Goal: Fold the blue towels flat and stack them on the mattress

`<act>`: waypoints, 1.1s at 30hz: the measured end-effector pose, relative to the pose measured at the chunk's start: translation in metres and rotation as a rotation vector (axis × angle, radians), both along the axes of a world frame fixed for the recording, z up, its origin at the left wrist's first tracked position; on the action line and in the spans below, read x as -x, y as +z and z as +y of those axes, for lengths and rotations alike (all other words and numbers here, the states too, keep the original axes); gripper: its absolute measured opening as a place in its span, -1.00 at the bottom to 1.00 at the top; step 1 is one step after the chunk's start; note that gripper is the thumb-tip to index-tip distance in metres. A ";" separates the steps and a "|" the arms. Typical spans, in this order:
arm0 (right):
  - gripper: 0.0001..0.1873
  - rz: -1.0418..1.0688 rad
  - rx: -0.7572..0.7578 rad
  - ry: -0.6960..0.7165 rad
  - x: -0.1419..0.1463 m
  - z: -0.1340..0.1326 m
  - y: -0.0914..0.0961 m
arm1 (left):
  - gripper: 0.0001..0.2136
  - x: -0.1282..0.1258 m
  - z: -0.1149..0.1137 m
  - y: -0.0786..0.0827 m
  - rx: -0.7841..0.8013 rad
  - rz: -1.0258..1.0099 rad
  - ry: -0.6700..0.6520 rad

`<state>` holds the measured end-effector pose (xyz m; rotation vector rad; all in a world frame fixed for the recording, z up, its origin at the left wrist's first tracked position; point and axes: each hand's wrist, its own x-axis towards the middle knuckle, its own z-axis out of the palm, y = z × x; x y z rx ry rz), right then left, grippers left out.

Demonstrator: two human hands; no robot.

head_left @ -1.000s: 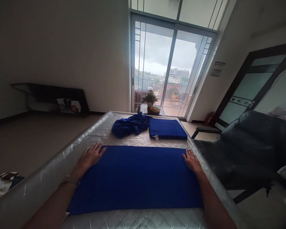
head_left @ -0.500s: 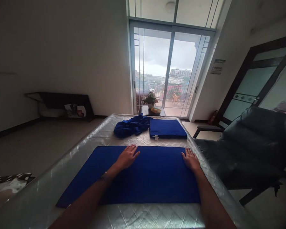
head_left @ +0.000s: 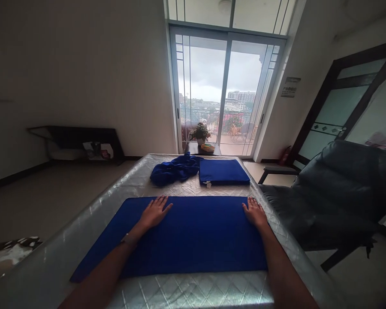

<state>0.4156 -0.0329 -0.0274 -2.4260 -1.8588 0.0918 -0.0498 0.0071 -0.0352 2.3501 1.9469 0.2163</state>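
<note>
A blue folded cloth (head_left: 199, 240) lies flat across the mattress in front of me, its far edge running straight. My left hand (head_left: 153, 212) rests palm down on its far left part, fingers outstretched. Flat at the far right corner lies my right hand (head_left: 254, 212), also with fingers extended. Beyond the cloth sits a neatly folded blue stack (head_left: 224, 171) with a small white tag on its near edge. To its left is a crumpled blue cloth (head_left: 173, 171).
All the cloths lie on a silvery quilted mattress (head_left: 186, 294). A dark armchair (head_left: 334, 201) stands close on the right. Behind the mattress, a small table (head_left: 196, 148) holds a potted plant (head_left: 200, 133) before a sliding glass door (head_left: 225, 94). A dark low frame (head_left: 83, 143) stands by the left wall.
My left hand has slid leftward along the far edge of the cloth. The right hand stays at the right corner. The view has shifted slightly.
</note>
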 end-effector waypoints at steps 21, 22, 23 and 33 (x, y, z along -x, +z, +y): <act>-0.30 -0.077 -0.004 0.014 -0.006 -0.001 0.001 | -0.31 0.113 -0.001 -0.004 -0.034 0.056 0.190; -0.31 -0.092 -0.019 0.024 -0.004 -0.002 0.002 | -0.31 0.113 -0.001 -0.004 -0.033 0.059 0.184; -0.33 -0.104 -0.042 0.041 0.000 -0.003 0.005 | -0.31 0.113 -0.001 -0.003 -0.027 0.060 0.184; -0.31 0.073 -0.112 0.500 0.162 -0.019 0.041 | -0.33 0.114 -0.004 0.005 0.012 0.017 0.225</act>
